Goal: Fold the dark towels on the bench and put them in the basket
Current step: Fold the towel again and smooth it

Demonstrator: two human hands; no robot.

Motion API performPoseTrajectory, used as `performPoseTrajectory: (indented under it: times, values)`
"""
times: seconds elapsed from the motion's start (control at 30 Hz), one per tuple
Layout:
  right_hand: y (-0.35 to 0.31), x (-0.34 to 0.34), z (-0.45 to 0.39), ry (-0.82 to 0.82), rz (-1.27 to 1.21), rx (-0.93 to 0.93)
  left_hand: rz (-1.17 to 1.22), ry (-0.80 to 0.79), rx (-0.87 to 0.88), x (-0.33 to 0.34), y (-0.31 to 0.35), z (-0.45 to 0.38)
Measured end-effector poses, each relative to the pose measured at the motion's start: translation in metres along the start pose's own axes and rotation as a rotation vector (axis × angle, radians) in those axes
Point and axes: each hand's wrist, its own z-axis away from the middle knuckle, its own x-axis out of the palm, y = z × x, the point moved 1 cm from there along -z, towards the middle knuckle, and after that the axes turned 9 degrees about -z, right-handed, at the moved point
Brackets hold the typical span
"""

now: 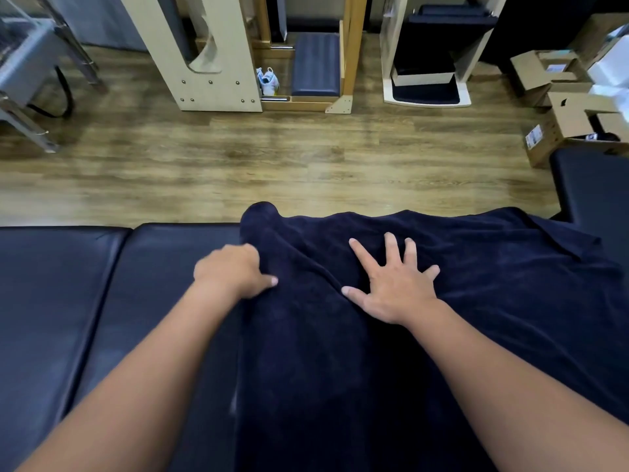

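Note:
A dark navy towel [476, 301] lies spread over the right part of the black padded bench [68, 301], its far edge hanging over the bench's far side. My left hand [235, 270] grips the towel's left edge, fingers curled into the fabric. My right hand [394, 281] presses flat on the towel's middle with fingers spread. No basket is in view.
Beyond the bench lies a wooden floor [272, 158]. Wooden exercise frames [218, 63] and padded blocks [316, 63] stand at the back. Cardboard boxes [571, 120] sit at the right, a metal frame [30, 83] at the left. Another black pad [595, 185] juts in at the right.

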Motion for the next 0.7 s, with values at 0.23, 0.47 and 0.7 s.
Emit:
performPoseTrajectory:
  times: [0.23, 0.47, 0.7]
  values:
    - [-0.004, 0.008, 0.0, 0.024, -0.061, 0.037, 0.733, 0.024, -0.177, 0.048, -0.018, 0.026]
    - [-0.002, 0.007, -0.002, 0.026, -0.089, 0.088, 0.779, 0.155, -0.283, 0.067, -0.037, 0.044]
    - [-0.008, 0.011, -0.001, 0.067, -0.112, 0.085, 0.723, 0.017, -0.233, 0.085, -0.042, 0.075]
